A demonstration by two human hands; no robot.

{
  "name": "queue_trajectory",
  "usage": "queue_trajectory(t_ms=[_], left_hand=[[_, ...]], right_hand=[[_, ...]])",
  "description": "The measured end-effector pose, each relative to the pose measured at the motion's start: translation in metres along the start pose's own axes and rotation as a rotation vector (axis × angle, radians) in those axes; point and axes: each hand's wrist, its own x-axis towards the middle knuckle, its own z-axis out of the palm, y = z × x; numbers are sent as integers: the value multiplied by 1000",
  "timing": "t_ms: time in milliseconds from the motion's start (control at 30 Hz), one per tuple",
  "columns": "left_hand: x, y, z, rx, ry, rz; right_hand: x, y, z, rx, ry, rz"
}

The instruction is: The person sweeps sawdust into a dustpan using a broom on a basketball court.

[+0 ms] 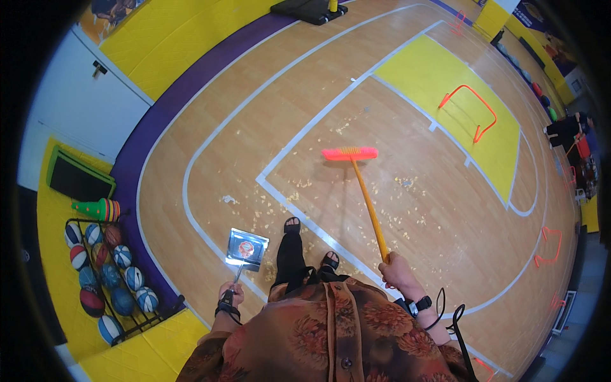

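My right hand [398, 273] grips the wooden handle of a push broom [368, 200]. Its head, with pink and yellow bristles, points away from me and casts a shadow on the court; whether it touches the floor I cannot tell. On the other side my left hand [231, 293] is closed around the handle of a shiny metal dustpan [246, 249], which bears a round red sticker. Pale yellowish scraps [300, 182] are scattered over the wooden floor around my feet and near the broom. A crumpled whitish piece [228, 198] lies ahead of the dustpan.
An orange training hurdle [494, 112] stands on the yellow court area. At left, a rack of basketballs [110, 276] sits by the padded wall with green cones [98, 209] and a white door [88, 95]. A person [565, 130] is at the far right. More hurdles [549, 246] line that side.
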Motion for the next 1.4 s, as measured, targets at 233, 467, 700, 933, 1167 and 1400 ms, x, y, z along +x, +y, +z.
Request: queue_trajectory(t_ms=[233, 467, 700, 933, 1167, 1400], left_hand=[[38, 28, 61, 125, 152, -52], [55, 53, 126, 204, 88, -64], [63, 89, 187, 317, 55, -116], [78, 105, 225, 453, 36, -66], [68, 104, 268, 580, -19, -135], [83, 98, 285, 659, -21, -169]], right_hand=[[16, -5, 18, -280, -70, -62], [22, -10, 43, -327, -215, -132], [30, -42, 47, 323, -78, 86], [106, -74, 32, 449, 144, 72], [138, -81, 21, 460, 203, 151], [68, -17, 75, 566, 84, 221]])
